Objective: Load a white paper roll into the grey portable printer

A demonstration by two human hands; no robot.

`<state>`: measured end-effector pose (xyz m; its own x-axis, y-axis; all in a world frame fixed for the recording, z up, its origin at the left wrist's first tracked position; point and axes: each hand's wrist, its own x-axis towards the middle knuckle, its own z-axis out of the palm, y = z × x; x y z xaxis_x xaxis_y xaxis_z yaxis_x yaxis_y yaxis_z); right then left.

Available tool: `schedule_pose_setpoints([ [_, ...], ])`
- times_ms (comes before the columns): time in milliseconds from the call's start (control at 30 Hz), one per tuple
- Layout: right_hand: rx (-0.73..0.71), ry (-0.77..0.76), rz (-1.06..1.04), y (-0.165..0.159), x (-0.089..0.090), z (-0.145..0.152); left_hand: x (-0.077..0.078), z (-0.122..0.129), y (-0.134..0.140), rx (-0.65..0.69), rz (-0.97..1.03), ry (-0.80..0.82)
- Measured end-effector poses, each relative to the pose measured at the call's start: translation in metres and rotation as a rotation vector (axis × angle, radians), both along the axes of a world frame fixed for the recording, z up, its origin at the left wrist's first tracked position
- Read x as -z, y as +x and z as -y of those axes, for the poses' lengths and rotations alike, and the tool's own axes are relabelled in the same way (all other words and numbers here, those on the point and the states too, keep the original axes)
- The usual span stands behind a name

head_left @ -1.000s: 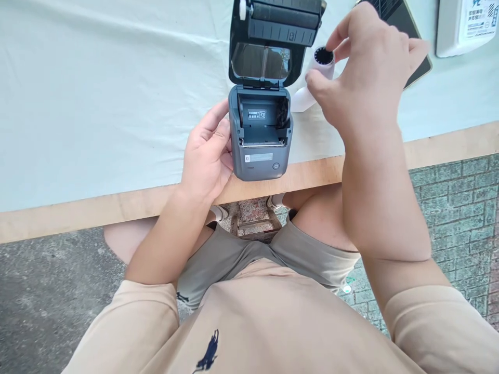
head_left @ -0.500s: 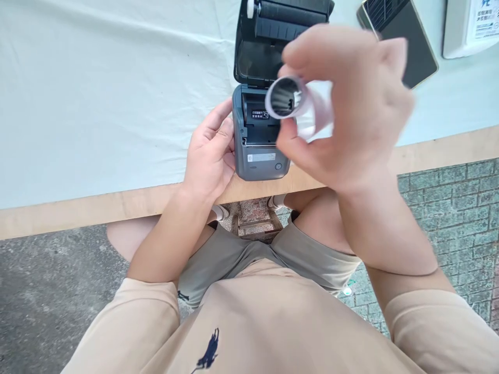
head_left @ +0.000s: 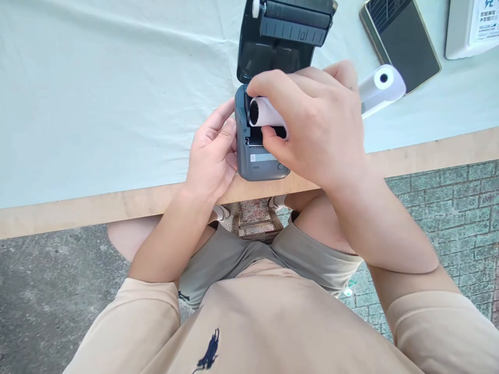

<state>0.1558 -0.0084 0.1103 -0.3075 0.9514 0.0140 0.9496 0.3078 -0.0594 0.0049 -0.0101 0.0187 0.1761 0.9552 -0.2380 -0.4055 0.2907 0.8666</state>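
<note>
A small dark grey portable printer (head_left: 266, 172) stands at the table's front edge with its black lid (head_left: 268, 57) tipped back. My left hand (head_left: 212, 150) grips the printer's left side, thumb and fingers closed against it. Between the thumb and fingers of my right hand (head_left: 315, 119) is a white paper roll (head_left: 268, 111), its dark hollow end facing left. That roll is over the paper bay, partly within it; how deep it sits I cannot tell. My right hand hides the roll's far end and the bay's right part.
Beyond my right hand lies another white roll (head_left: 395, 85) with a small dark hole and loose paper. A dark phone (head_left: 409, 41) rests behind it. At the far right is a white box-like object (head_left: 460, 31) with a printed label. The table's wooden edge (head_left: 117, 208) runs in front.
My right hand has lowered the paper roll from above the printer into the opening and turned it lengthwise across. The second roll now shows beside the phone. My left hand keeps its hold.
</note>
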Motion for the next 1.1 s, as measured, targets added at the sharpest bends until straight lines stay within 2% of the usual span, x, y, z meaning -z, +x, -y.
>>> schedule_pose_setpoints([
  [100,-0.037,0.036,-0.040,0.004,0.001,0.004,-0.001,0.000,0.000,0.006,-0.005,0.010],
  [367,-0.002,0.051,-0.002,0.002,0.010,0.004,-0.002,-0.001,0.000,0.001,-0.018,0.004],
  [600,-0.064,0.065,-0.202,0.023,0.009,0.007,0.000,0.000,0.001,-0.009,-0.006,-0.004],
  [767,-0.098,0.266,-0.221,0.026,0.012,0.019,-0.001,0.000,0.000,0.012,0.002,-0.003],
  [833,-0.119,0.366,-0.240,0.024,0.017,0.024,0.000,-0.001,0.000,0.008,0.001,-0.008],
  [933,-0.149,0.422,-0.290,0.021,0.028,0.030,0.001,-0.001,0.000,-0.006,0.001,-0.005],
  [1100,-0.367,0.481,-0.371,0.022,0.046,0.031,-0.002,-0.001,0.001,0.003,0.023,0.001],
])
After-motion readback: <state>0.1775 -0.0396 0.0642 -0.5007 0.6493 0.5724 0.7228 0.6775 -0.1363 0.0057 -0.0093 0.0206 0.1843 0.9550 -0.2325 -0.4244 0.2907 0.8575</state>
